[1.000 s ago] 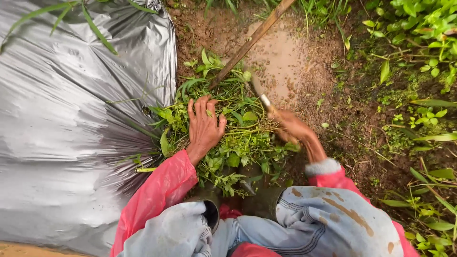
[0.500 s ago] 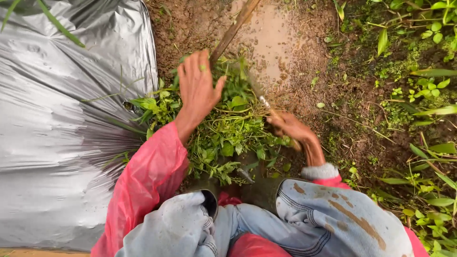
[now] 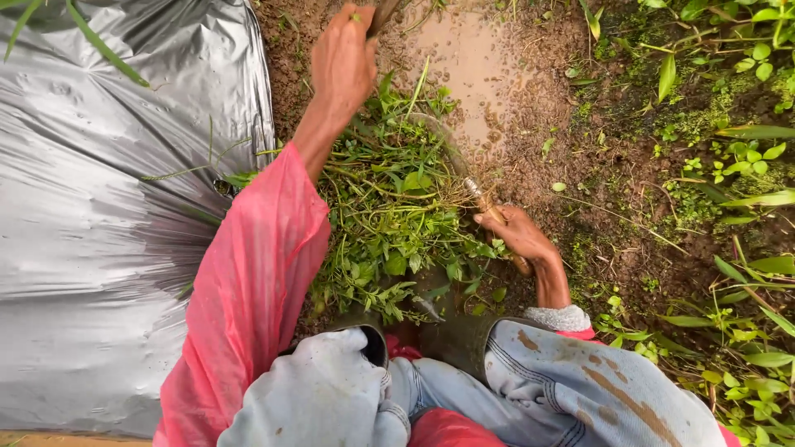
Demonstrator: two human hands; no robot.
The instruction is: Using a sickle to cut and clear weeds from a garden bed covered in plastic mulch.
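Your right hand is closed around the wooden-handled sickle, its blade buried in the heap of cut green weeds. Your left hand closes on the brown wooden stick beyond the heap. Much is cut; green growth remains right of your grip.

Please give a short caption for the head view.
Left hand reaches a wooden stick; right hand holds a sickle over cut weeds.

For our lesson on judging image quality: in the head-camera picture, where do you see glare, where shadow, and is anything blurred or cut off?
Head view: soft, even daylight; pale sheen on the wrinkled silver plastic sheet; only faint shadow under the pile of cut weeds; the left hand reaches the top edge, where the wooden stick is cut off; the right hand and its knife handle look fairly sharp.
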